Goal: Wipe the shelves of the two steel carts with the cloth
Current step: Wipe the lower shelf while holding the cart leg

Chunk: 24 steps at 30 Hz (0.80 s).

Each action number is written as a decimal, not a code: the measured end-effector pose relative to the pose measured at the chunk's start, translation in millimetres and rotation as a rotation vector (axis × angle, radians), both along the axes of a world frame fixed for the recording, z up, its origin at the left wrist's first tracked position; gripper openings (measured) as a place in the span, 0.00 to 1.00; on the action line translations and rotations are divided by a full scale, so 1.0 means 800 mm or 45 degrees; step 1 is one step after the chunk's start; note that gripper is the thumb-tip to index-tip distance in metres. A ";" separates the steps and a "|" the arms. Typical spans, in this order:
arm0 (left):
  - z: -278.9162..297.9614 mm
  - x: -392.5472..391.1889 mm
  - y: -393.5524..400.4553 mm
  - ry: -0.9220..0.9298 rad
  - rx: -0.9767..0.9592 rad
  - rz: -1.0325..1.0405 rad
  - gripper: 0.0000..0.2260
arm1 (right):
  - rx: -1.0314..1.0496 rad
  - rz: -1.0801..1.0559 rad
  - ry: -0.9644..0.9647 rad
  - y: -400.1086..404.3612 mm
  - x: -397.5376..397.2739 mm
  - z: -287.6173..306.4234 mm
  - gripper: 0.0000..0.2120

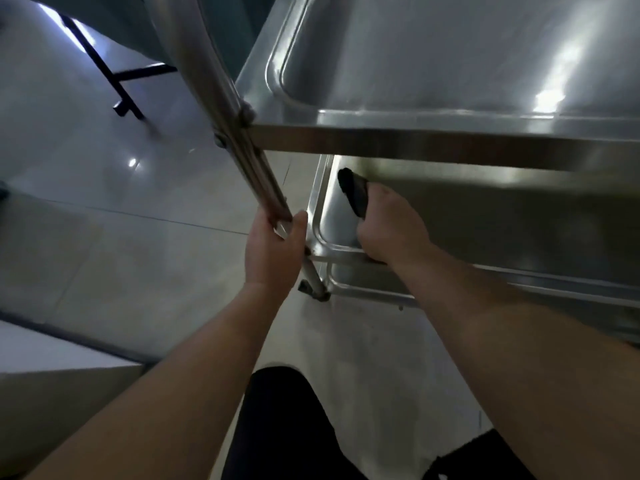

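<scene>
**Two hands on one steel cart**

One dark cloth sits bunched in the right hand, whose grip is closed round it — fingers curled over the fabric, pressing it onto the middle shelf near that shelf's left corner. The cloth's free end pokes out past the knuckles toward the raised rim. Above it the top shelf of the cart overhangs, a shallow steel tray with rounded corners and bright glare streaks. Below, the edge of a lower shelf shows.

The left hand has its grip wrapped round the cart's upright post — thumb on one side, fingers on the other — just beside the middle shelf's corner. Both forearms are bare. Pale floor tiles lie beneath, with a black frame leg far off at upper left and dark trousers at the bottom edge.
</scene>
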<state>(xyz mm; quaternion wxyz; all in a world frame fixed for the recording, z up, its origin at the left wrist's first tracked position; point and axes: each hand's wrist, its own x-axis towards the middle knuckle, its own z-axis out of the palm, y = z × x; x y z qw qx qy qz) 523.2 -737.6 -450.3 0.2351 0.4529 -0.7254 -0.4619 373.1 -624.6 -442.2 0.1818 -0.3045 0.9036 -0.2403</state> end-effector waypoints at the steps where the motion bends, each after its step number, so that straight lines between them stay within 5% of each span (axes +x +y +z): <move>1: -0.009 -0.006 -0.001 0.081 -0.014 0.027 0.05 | -0.006 0.019 0.015 -0.013 -0.004 -0.014 0.21; 7: -0.056 -0.032 -0.009 0.364 -0.212 0.182 0.17 | 0.051 0.401 -0.007 -0.076 0.004 -0.087 0.36; 12: -0.078 -0.040 -0.018 0.511 -0.311 0.259 0.17 | 0.111 0.734 0.282 -0.053 0.012 -0.109 0.29; 19: -0.087 -0.047 -0.024 0.590 -0.302 0.265 0.15 | 0.307 0.156 0.357 0.075 -0.102 -0.125 0.33; 24: -0.091 -0.049 -0.026 0.618 -0.341 0.245 0.15 | 0.383 -0.137 0.275 0.008 -0.145 -0.126 0.36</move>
